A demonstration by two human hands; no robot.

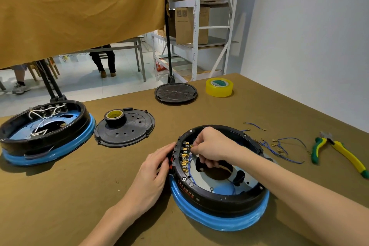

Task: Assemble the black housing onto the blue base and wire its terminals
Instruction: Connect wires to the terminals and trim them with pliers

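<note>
A black ring housing [225, 199] sits on its blue base [225, 222] in front of me. A row of brass terminals [184, 156] lines the inside of its left wall, with thin blue wires [190, 173] running from them across the grey plate inside. My right hand [211, 146] reaches into the housing and pinches a wire end at the upper terminals. My left hand [154, 173] grips the outside of the left wall at the terminal block. Loose blue wires with brass connectors [283, 146] lie right of the housing.
A second housing on a blue base [48, 136] with white wires stands at the left. Two black round covers [125, 128] [175, 93] lie behind, one with black tape [114, 118] on it. Yellow tape [219, 87] and green-yellow pliers [337, 152] lie on the right.
</note>
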